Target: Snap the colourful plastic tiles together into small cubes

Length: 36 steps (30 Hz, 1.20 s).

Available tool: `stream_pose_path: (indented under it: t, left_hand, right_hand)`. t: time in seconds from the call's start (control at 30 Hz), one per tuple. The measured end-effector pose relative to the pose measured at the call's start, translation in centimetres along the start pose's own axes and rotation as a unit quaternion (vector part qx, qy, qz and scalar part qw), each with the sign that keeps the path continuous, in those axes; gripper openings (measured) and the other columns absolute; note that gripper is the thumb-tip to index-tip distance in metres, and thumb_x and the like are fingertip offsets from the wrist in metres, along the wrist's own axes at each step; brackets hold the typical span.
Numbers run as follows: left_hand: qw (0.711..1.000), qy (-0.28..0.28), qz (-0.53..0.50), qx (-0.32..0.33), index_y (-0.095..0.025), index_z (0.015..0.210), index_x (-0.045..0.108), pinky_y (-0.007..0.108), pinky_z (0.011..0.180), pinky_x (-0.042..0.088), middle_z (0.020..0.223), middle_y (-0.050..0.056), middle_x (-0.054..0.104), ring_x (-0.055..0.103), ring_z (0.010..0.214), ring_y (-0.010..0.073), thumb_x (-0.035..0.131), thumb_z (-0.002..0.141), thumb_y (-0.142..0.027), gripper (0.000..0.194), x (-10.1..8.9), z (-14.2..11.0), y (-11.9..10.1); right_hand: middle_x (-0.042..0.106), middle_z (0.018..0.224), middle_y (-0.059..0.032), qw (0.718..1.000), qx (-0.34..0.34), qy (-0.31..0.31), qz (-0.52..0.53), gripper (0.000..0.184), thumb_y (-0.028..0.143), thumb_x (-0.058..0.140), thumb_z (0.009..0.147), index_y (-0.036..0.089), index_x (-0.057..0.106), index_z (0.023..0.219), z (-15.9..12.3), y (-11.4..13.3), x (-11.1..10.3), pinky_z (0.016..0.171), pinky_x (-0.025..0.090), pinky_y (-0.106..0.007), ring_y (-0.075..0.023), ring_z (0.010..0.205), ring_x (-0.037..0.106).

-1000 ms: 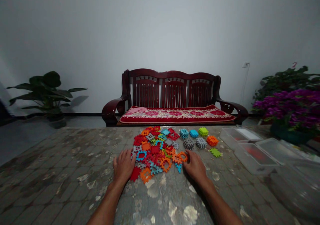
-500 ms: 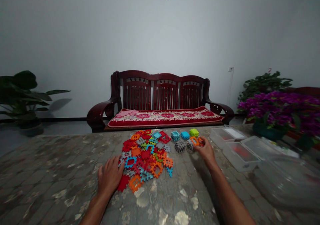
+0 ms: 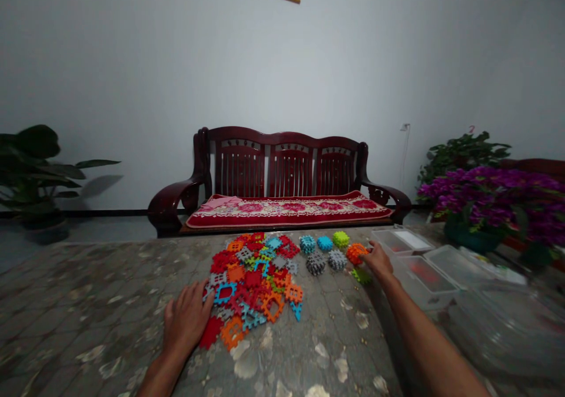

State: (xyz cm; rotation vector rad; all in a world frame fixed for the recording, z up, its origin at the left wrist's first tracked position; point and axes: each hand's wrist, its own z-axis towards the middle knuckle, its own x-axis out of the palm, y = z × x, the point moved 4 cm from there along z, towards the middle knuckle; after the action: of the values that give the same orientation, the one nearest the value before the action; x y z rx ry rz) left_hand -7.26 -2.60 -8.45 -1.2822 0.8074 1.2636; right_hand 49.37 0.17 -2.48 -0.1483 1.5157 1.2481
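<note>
My left hand (image 3: pixel 188 314) lies flat at the left edge of a heap of interlocking plastic tiles (image 3: pixel 253 279) in red, orange, blue, grey and green. Its fingers are stretched out and touch the outer tiles. My right hand (image 3: pixel 380 262) grips an orange toothed cube (image 3: pixel 355 252) from its right side. Just below that cube is a lime-green tile (image 3: pixel 361 275). To the left stand other built cubes: a grey one (image 3: pixel 337 260), a dark grey one (image 3: pixel 315 263), a light-blue one (image 3: pixel 308 244), a blue one (image 3: pixel 325 242) and a lime one (image 3: pixel 341 239).
Clear plastic boxes (image 3: pixel 424 282) with lids stand on the right of the patterned tabletop (image 3: pixel 110 303). Purple flowers (image 3: pixel 494 194) in a pot are behind them. Beyond the table is a dark wooden bench (image 3: pixel 282 167) with a red mat (image 3: pixel 291 208).
My right hand has moved right with the orange cube, away from the grey cube, which now shows fully. A lime-green tile has come into sight below it. My left hand stays by the heap.
</note>
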Motion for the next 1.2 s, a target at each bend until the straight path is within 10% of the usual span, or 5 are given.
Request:
stream_pose_path:
  t: [0.6,0.83,1.2]
  left_hand:
    - [1.0,0.021,0.012,-0.005,-0.021,0.15,0.056,0.055,0.124,0.028,0.158,0.012,0.054,0.044,0.15,0.0292,0.034,0.106,-0.034,0.052,-0.8,-0.4,-0.4]
    - [1.0,0.01,0.01,-0.006,-0.02,0.149,0.057,0.055,0.124,0.027,0.158,0.014,0.055,0.045,0.149,0.0292,0.035,0.106,-0.033,0.05,-1.1,-0.8,-0.7]
    - [1.0,0.007,0.011,-0.004,-0.021,0.149,0.056,0.054,0.125,0.026,0.158,0.013,0.055,0.045,0.149,0.0287,0.034,0.106,-0.034,0.05,-1.2,-0.8,-0.7]
  right_hand:
    - [0.073,0.127,-0.0165,0.998,-0.058,-0.022,-0.003,0.063,0.027,0.068,0.077,0.014,0.064,0.138,-2.0,2.4,0.5,0.095,0.052,-0.036,-0.0304,0.116,0.068]
    - [0.077,0.108,-0.0095,0.94,-0.28,0.104,0.167,0.037,0.029,0.059,0.077,0.019,0.077,0.107,-12.1,9.1,4.1,0.084,0.055,-0.037,-0.0245,0.088,0.07]
    - [0.069,0.126,-0.0111,0.877,-0.417,0.239,0.015,0.055,0.017,0.067,0.074,0.021,0.07,0.129,-22.5,14.7,6.1,0.102,0.045,-0.039,-0.0283,0.118,0.059]
